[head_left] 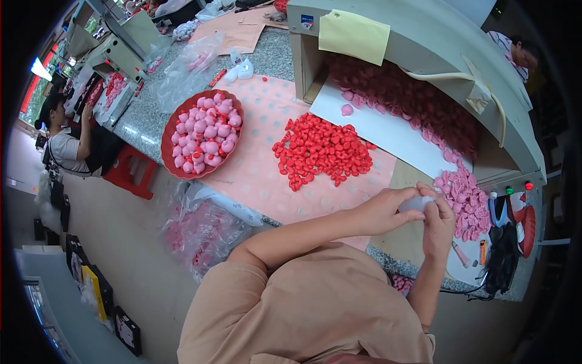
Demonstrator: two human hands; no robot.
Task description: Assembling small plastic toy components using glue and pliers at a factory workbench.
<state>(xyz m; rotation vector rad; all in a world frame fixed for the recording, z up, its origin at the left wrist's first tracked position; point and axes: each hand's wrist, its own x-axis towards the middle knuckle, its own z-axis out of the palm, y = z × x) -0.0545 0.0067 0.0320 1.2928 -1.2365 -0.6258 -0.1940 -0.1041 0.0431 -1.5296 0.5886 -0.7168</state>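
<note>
Over the right part of the bench, my left hand [388, 211] and my right hand [438, 225] meet, fingers closed around a small whitish, translucent piece [416, 204]. Its exact kind is hard to make out. Just right of my hands lies a heap of thin pink pieces [464, 203]. A pile of small glossy red pieces [324, 150] rests on the pink sheet [257, 194] to their left. Farther left, a red scalloped bowl [167, 151] holds many round pink pieces with red parts [206, 130].
A grey machine housing [424, 36] arches over a white board [376, 130] with more pink pieces. At right lie a black cloth-like item [502, 258] and an orange cutter [482, 252]. A plastic bag of pink pieces [203, 230] hangs by the bench edge. Another person [76, 142] sits at far left.
</note>
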